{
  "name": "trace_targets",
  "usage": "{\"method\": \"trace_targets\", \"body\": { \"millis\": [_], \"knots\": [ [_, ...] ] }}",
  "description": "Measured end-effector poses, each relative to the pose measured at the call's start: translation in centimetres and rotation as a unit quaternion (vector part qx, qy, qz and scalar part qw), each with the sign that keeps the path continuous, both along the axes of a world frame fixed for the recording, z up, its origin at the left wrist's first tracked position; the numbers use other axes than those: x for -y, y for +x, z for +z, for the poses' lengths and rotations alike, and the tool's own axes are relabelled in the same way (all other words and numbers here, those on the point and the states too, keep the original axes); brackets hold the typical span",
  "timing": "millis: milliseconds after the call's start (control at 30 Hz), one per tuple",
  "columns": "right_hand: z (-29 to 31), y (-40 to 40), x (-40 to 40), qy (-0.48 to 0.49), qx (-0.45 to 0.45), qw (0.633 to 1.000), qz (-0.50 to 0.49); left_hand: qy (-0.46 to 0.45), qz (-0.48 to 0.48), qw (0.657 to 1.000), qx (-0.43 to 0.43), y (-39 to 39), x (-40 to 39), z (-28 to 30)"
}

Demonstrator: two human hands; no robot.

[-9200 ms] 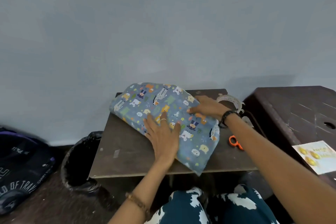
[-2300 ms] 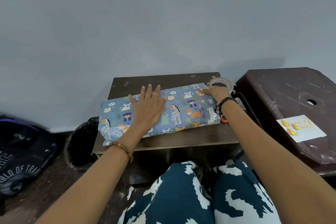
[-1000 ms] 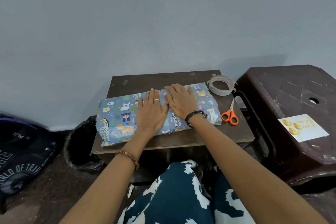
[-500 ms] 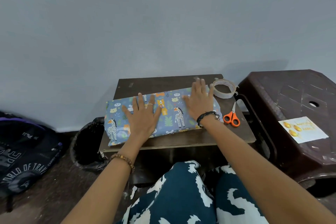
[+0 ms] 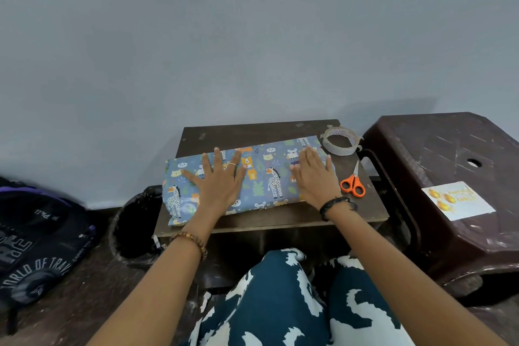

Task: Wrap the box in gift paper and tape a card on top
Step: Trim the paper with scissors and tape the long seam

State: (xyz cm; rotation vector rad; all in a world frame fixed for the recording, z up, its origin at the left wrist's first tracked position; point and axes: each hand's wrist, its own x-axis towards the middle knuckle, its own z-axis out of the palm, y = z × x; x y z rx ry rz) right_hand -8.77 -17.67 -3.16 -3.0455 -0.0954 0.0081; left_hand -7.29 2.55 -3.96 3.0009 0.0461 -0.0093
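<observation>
A flat box wrapped in blue gift paper [image 5: 262, 177] with cartoon animals lies across the small dark wooden table [image 5: 280, 219]. My left hand [image 5: 220, 181] presses flat on its left half, fingers spread. On the right end rests my right hand [image 5: 316, 174], fingers straight and together. A roll of clear tape [image 5: 339, 141] sits at the table's back right corner. Orange-handled scissors [image 5: 353, 182] lie just right of the box. The card [image 5: 458, 200], white with gold ornaments, lies on the brown plastic stool [image 5: 438, 154] to the right.
A black bin [image 5: 134, 222] stands on the floor left of the table. A dark backpack [image 5: 36, 239] with white lettering lies further left. A plain grey wall rises right behind the table. My patterned-trousered knees [image 5: 280, 303] are under the table's front edge.
Over the last second my hands slid apart along the top of the wrapped box, the right one toward its right end, the left one leftward. The box stayed put.
</observation>
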Motion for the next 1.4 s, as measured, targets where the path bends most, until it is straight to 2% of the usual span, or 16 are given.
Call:
{"method": "trace_targets", "body": {
  "millis": [67,167,267,333,467,667,800,900,967,1100,1267,1400],
  "knots": [
    [0.5,-0.7,-0.4,-0.007,0.028,0.999,0.028,-0.001,0.0,1.0,-0.005,0.1,0.0,0.1],
    [0.6,-1.7,-2.0,0.059,0.016,0.988,0.141,0.006,0.0,1.0,-0.018,0.2,0.0,0.3],
    [0.2,-1.6,-2.5,0.066,-0.014,0.985,0.157,0.0,-0.004,1.0,-0.028,0.4,-0.1,0.7],
    [0.3,-0.9,-2.1,0.058,0.019,0.985,0.159,-0.008,-0.007,0.999,-0.033,0.9,-0.3,0.9],
    [0.3,0.3,-2.0,-0.039,0.086,0.975,0.203,-0.017,-0.003,0.999,-0.034,2.0,-0.4,1.0],
    [-1.7,0.5,-2.1,-0.068,0.214,0.953,0.204,-0.004,-0.016,1.0,-0.012,1.3,-0.3,0.3],
    [-2.6,-0.2,-2.5,-0.078,0.256,0.942,0.204,0.071,-0.128,0.989,0.008,-0.7,-1.1,-0.3],
    [-2.6,-0.3,-2.7,-0.073,0.247,0.944,0.204,0.137,-0.192,0.97,0.062,-3.1,-1.0,-1.3],
    [-2.1,-0.4,-2.6,-0.056,0.234,0.948,0.21,0.169,-0.194,0.961,0.104,-3.4,-0.8,-1.8],
    [-1.0,0.0,-1.8,-0.004,0.219,0.954,0.203,0.202,-0.226,0.944,0.13,-2.2,0.0,-0.9],
    [-0.9,-0.3,-1.3,-0.034,0.183,0.964,0.192,0.286,-0.303,0.892,0.174,-0.3,-0.5,0.1],
    [-0.7,0.8,-1.5,-0.023,0.148,0.97,0.191,0.289,-0.339,0.878,0.177,1.1,-0.9,0.6]
  ]
}}
